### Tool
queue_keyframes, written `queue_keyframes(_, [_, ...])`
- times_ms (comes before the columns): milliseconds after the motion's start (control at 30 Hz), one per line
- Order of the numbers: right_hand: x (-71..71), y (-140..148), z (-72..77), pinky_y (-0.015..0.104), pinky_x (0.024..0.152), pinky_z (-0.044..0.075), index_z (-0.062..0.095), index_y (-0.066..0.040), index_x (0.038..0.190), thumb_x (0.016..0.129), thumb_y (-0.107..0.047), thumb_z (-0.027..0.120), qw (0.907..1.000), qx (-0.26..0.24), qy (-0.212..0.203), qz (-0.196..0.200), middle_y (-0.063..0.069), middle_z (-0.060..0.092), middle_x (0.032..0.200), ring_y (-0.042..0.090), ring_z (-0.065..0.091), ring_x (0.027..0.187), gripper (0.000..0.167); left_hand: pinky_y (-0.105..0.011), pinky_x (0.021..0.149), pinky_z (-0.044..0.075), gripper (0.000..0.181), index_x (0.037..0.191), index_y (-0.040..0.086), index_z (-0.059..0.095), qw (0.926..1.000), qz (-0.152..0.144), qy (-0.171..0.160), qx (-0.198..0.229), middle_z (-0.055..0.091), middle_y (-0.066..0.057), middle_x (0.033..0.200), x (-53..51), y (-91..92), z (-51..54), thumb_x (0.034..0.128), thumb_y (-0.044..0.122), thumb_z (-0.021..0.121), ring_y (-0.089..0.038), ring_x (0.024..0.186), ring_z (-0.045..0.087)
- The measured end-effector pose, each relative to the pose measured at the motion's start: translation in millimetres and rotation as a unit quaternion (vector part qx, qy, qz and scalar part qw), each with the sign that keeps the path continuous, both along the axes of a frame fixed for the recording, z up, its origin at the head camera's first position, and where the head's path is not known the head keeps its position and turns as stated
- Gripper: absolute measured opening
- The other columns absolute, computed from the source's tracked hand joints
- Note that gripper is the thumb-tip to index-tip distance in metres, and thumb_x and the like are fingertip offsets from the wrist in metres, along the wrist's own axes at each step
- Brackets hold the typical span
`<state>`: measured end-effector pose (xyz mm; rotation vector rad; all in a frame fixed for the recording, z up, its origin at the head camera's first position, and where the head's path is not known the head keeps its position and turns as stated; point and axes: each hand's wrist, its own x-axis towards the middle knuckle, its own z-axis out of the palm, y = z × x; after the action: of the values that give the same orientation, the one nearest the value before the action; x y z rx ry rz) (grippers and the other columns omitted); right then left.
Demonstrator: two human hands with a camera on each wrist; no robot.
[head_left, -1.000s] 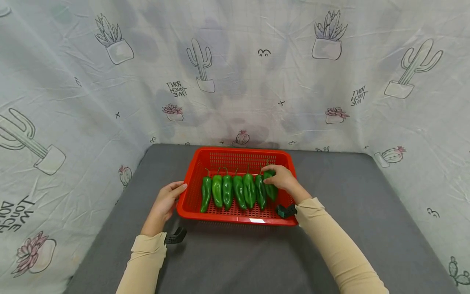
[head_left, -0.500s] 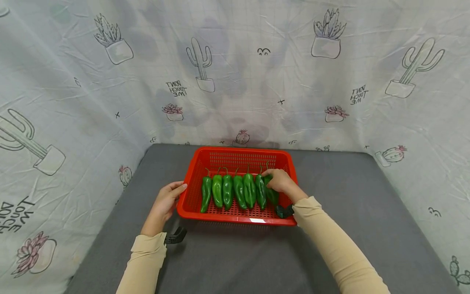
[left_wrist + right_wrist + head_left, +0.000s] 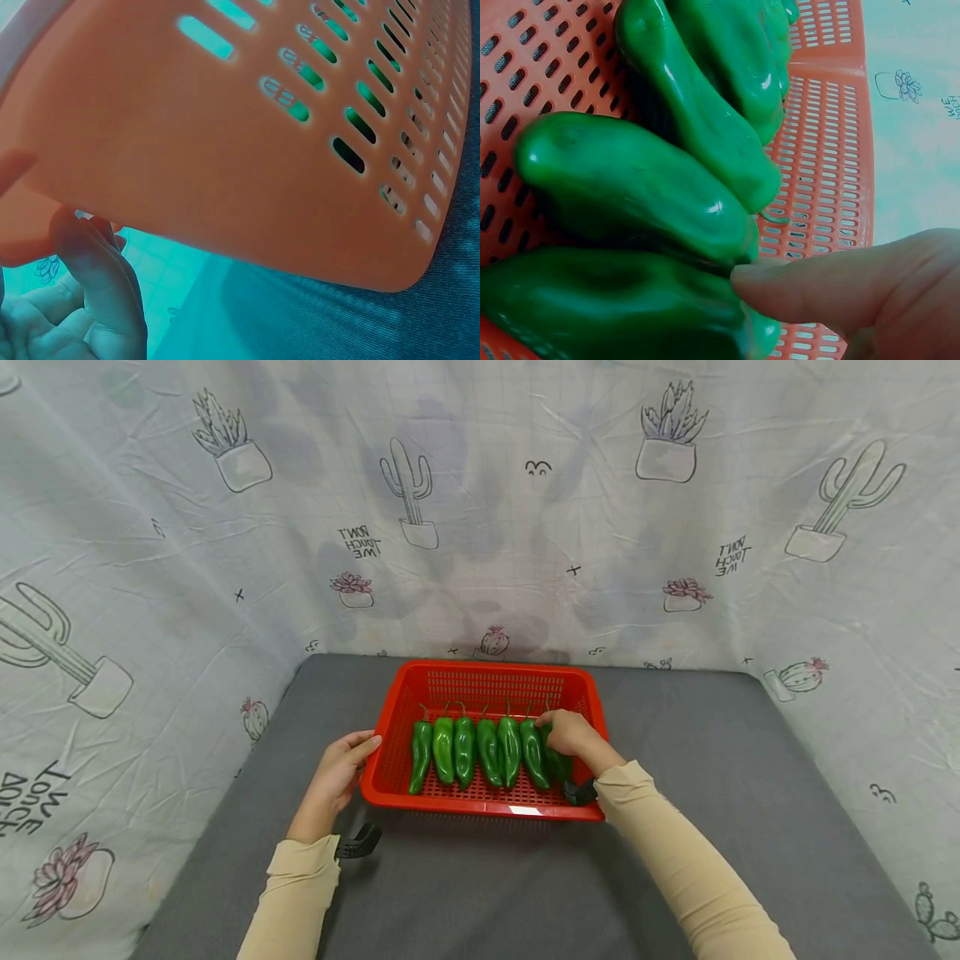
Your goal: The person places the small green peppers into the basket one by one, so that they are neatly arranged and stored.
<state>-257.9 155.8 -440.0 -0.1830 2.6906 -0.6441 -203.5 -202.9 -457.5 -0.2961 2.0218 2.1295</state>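
Note:
A red plastic basket (image 3: 390, 800) holds a row of several long green peppers (image 3: 465, 752), laid side by side with stems toward the far wall. My left hand (image 3: 341, 768) grips the basket's left rim, thumb on top; in the left wrist view its fingers (image 3: 97, 262) reach under the rim. My right hand (image 3: 573, 735) is over the stem end of the rightmost green pepper (image 3: 557, 764) and covers part of it. In the right wrist view the thumb (image 3: 780, 289) touches between that pepper (image 3: 607, 300) and its neighbour (image 3: 630, 180); the other fingers are mostly hidden.
The basket stands on a grey table (image 3: 697, 760), toward its far edge. A pale cloth (image 3: 480, 527) printed with cacti hangs behind the table and along both sides. The basket's slotted walls rise around the peppers.
My right hand has shifted slightly down over the rightmost pepper. The stem end of the pepper beside it has moved a little left. My left hand and the basket have stayed put.

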Motion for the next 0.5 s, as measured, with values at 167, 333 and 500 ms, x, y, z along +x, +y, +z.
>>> queue_keyframes(167, [0.7,1.5,4.6,0.024,0.056,0.032,0.059,-0.008,0.129,0.077,0.003,0.054,0.9998,0.002,0.016,0.008,0.019,0.058,0.129,0.018,0.044,0.073,0.053,-0.023,0.069,0.055,0.045,0.129,-0.009,0.042,1.0,0.0,-0.001,0.003,0.063,0.008,0.086,-0.6,0.3,-1.3,0.0953,0.017,0.057,-0.006,0.076,0.063])
queue_keyframes(333, [2.2,6.7,18.2,0.029,0.061,0.038,0.054,-0.005,0.133,0.085,-0.004,0.058,0.9988,-0.039,0.03,-0.007,0.018,0.055,0.132,0.018,0.047,0.067,0.047,-0.024,0.07,0.055,0.046,0.131,-0.007,0.042,1.0,-0.004,-0.005,-0.004,0.063,0.008,0.087,-1.2,-0.3,-1.4,0.0955,0.019,0.057,-0.006,0.076,0.064])
queue_keyframes(500, [3.7,11.1,27.2,0.038,0.077,0.05,0.056,-0.003,0.128,0.09,-0.01,0.059,0.9984,-0.052,0.021,-0.009,0.021,0.058,0.125,0.029,0.061,0.094,0.039,-0.024,0.07,0.055,0.046,0.131,-0.006,0.042,0.9999,0.001,-0.009,-0.011,0.063,0.008,0.089,-2.7,-1.1,-1.4,0.0957,0.02,0.057,-0.007,0.077,0.064])
